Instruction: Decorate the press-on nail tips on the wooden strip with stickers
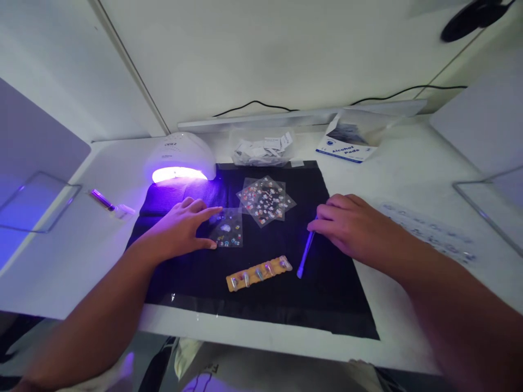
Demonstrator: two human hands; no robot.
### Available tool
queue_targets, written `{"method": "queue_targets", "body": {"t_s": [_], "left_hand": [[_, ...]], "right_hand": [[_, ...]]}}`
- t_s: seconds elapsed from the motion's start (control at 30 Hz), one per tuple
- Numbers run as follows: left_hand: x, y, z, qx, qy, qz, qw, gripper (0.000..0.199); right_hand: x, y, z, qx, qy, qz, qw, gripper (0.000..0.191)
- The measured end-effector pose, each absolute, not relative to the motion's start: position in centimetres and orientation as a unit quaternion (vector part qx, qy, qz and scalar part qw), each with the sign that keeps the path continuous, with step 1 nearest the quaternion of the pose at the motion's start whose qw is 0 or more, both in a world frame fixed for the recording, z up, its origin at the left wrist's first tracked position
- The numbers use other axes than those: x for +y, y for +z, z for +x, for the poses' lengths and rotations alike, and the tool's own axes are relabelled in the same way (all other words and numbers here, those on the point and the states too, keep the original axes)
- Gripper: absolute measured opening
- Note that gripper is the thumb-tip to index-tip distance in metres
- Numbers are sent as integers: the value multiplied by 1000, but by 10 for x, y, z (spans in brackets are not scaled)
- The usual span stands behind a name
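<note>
My left hand (182, 227) is at the left edge of a small clear sticker sheet (229, 231) with tiny coloured motifs. Its thumb and forefinger are spread apart and appear to touch the sheet. My right hand (343, 222) pinches the upper end of a slim stick-shaped tool (305, 255), which looks purple in the light and slants down to a wider tip near the mat. Between the hands, a fan of clear sticker sheets (267, 201) lies overlapped. Closer to me, a tan strip (253, 279) carries several shiny artificial nails (259, 273).
A black cloth mat (261, 313) covers the middle of the white table (229, 325). At its back left a nail lamp (182, 152) glows purple. Behind are a clear tray of packets (261, 149) and an alcohol pads box (347, 142). A slim tube (102, 200) lies left.
</note>
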State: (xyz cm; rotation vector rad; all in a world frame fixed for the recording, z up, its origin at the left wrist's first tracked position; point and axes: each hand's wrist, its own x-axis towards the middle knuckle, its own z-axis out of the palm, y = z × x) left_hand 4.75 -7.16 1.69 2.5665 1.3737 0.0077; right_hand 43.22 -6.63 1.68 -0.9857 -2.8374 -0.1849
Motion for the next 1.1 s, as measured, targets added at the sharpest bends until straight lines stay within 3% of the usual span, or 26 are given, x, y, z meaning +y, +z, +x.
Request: {"method": "queue_targets", "body": {"t_s": [0.23, 0.4, 0.53, 0.7, 0.87, 1.1], "left_hand": [[-75, 25, 51, 468, 20, 877, 104, 51], [-75, 19, 56, 446, 8, 888, 112, 80], [-81, 18, 64, 466, -7, 879, 101, 81], [-90, 20, 73, 513, -10, 854, 86, 92], [-92, 19, 78, 554, -14, 830, 54, 99], [-95, 19, 88, 561, -20, 827, 23, 91]], "right_hand": [[-69, 45, 462, -915, -121, -370, 107, 30], [-69, 48, 476, -867, -97, -424, 245, 34], [-73, 43, 471, -743, 69, -486, 454, 20], [-73, 36, 449, -702, 159, -408, 562, 28], [-73, 36, 430, -663, 270, -349, 604, 27], [-79, 46, 402, -647, 366, -265, 614, 17]]}}
